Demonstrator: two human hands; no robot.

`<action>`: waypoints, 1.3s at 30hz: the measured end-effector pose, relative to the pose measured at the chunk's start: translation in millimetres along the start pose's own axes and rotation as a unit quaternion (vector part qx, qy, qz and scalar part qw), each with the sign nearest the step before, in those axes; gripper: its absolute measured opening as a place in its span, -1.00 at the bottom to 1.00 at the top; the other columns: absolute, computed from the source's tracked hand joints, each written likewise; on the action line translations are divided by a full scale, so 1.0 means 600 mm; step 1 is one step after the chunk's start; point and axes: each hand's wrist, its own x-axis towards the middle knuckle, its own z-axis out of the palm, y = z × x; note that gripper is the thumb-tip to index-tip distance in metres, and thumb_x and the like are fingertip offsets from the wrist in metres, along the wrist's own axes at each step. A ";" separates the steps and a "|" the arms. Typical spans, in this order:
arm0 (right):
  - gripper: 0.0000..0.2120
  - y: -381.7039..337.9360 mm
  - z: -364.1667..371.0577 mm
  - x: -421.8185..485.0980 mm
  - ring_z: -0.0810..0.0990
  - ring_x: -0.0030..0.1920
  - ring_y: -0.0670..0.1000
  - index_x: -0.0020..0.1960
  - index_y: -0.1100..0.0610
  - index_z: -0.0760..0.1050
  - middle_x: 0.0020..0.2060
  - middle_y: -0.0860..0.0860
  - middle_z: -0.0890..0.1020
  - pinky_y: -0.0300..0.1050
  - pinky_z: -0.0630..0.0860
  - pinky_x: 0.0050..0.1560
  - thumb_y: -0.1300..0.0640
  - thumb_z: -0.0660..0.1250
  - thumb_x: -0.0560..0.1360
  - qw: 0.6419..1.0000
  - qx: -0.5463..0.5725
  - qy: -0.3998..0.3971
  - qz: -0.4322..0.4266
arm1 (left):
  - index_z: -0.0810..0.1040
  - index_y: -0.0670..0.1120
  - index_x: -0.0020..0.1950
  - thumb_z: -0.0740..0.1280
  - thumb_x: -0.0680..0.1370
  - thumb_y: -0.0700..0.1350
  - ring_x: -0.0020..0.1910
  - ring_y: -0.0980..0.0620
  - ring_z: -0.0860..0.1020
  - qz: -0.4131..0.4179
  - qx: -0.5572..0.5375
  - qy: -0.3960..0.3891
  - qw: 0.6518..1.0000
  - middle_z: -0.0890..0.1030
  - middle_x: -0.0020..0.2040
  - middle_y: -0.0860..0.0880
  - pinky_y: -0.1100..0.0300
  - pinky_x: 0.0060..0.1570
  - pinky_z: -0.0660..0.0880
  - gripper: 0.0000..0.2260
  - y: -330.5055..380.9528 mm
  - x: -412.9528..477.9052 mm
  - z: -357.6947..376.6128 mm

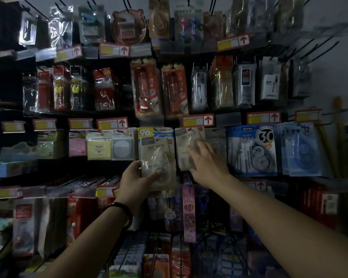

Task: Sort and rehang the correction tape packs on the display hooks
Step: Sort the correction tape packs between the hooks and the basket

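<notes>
A dim shop wall of display hooks [319, 47] carries rows of carded stationery above red-arrow price tags [198, 120]. In the correction tape row, blue packs [251, 150] hang at right. The left hand [138, 181], dark bracelet [122, 212] on its wrist, grips a beige correction tape pack [156, 155] by its lower edge. The right hand [206, 160], fingers spread open, presses flat against the neighbouring beige pack [184, 149].

Beige pack [158, 157]: clear blister over a cream card, yellow "96" corner, upright, gripped at its lower edge.
Second beige pack [186, 149]: same cream style, just right of the first, partly covered.
Blue packs [253, 151]: marked "30", hanging upright further right.
</notes>
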 end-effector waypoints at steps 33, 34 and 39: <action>-0.18 0.014 -0.021 -0.008 0.34 0.45 0.17 0.59 0.06 0.25 0.39 0.10 0.40 0.22 0.54 0.27 -0.10 0.53 0.45 0.996 -0.032 0.078 -0.032 | 0.61 0.06 0.23 0.53 0.58 -0.09 0.03 0.02 0.72 -0.051 0.140 -0.104 0.983 0.70 0.13 0.02 0.13 -0.22 0.63 -0.75 -0.046 0.001 0.034; -0.17 0.015 -0.021 -0.008 0.33 0.46 0.17 0.60 0.06 0.24 0.41 0.10 0.40 0.21 0.52 0.30 -0.11 0.52 0.46 0.996 -0.041 0.071 -0.037 | 0.61 0.06 0.23 0.52 0.59 -0.10 0.02 0.02 0.71 -0.054 0.140 -0.105 0.983 0.69 0.14 0.00 0.12 -0.21 0.63 -0.75 -0.044 0.000 0.033; -0.18 0.013 -0.019 -0.004 0.33 0.45 0.14 0.63 0.03 0.20 0.42 0.07 0.40 0.18 0.44 0.34 -0.16 0.45 0.49 0.997 -0.052 0.052 -0.038 | 0.59 0.05 0.24 0.51 0.60 -0.11 0.05 -0.01 0.70 -0.061 0.161 -0.108 0.979 0.69 0.17 -0.02 0.15 -0.21 0.61 -0.76 -0.034 -0.014 0.036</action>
